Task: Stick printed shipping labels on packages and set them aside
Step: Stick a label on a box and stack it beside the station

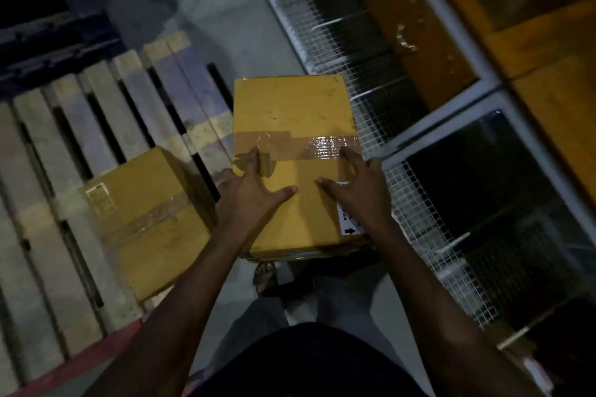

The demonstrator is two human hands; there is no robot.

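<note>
- The package (290,113), a yellow-brown carton, sits at mid-picture in front of the person with its top face up. What carries it from below is hidden.
- A strip of brown tape (290,147) crosses that top face from side to side, closing the flaps.
- A white shipping label (346,222) lies at the package's near right edge, part of it under the palm. An arrow and some print show, too small to read.
- The right grip (358,193) is released: fingers spread and flat on the top face, the palm over the label. I judge it is pressing the label down so that it bonds.
- The left grip (254,187) is likewise released, laid flat on the package's near left part, forefinger reaching onto the tape and thumb pointing inward. It likely steadies the carton against the other's push.
- Left of the package, and lower, a second box (145,222) rests on a wooden pallet (48,171). It already wears a small white label (100,200), so it looks like the set-aside pile.
- Right of the package stands wire shelving (354,58) holding more cartons (419,42).
- Below the package's near edge a sandalled foot (266,277) shows on the floor (258,26).
- The labelling looks nearly done; moving the package to the pallet is not yet done.
</note>
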